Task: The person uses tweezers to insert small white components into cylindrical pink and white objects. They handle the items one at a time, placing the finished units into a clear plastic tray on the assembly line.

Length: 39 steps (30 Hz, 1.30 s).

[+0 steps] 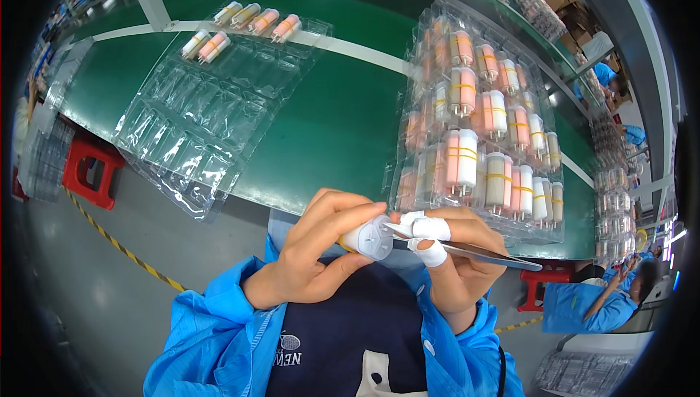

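Note:
My left hand (321, 251) is closed around a short white tube (370, 240) with a translucent end, which is turned toward my right hand; a bit of yellow band shows at its side. My right hand (459, 247), with white tape on two fingers, pinches a slim flat metal tool (496, 257) whose rounded end points right. Its pale pointed tip meets or nearly touches the tube's end; whether they touch I cannot tell. Both hands are close together in front of my chest, at the near edge of the green table (313, 134).
At left on the table lies a clear plastic tray (197, 105) with several banded tube pairs (266, 21) in its far slots. At right, stacked clear trays (474, 134) hold many pink, white and grey tubes. Red stools (93, 171) stand below; a co-worker (601, 302) sits at right.

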Motion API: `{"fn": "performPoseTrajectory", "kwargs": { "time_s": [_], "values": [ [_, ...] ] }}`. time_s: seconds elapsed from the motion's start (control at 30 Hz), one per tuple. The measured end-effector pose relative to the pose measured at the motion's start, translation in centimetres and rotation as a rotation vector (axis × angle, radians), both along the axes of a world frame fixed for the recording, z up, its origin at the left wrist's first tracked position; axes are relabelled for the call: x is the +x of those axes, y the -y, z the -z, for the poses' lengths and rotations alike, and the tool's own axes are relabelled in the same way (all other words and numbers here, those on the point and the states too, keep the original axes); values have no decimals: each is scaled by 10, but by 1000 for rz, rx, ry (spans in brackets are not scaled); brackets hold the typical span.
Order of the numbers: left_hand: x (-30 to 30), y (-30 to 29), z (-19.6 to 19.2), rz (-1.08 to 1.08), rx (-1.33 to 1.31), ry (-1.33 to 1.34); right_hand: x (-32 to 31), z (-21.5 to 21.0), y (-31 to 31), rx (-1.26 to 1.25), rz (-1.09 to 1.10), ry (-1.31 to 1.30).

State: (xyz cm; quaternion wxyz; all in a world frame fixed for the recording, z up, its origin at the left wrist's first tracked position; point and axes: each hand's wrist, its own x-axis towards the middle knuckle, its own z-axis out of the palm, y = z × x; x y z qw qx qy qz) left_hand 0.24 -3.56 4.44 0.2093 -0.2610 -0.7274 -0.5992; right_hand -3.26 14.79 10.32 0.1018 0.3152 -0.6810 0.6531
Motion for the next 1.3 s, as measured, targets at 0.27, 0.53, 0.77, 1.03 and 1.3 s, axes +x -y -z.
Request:
{"fn": "performPoseTrajectory", "kwargs": {
  "time_s": [0.27, 0.53, 0.77, 1.03, 1.3],
  "values": [
    [1, -3, -2, -35, 49, 29, 0, -1, 0, 33, 7, -10],
    [2, -3, -5, -60, 53, 13, -2, -2, 1, 40, 4, -50],
    [1, -4, -3, -65, 56, 13, -2, 1, 1, 38, 14, -25],
    [1, -3, -5, -78, 46, 20, 0, 0, 3, 44, 32, -39],
    [1, -3, -5, -72, 28, -14, 1, -1, 4, 33, 25, -25]
  ]
}}
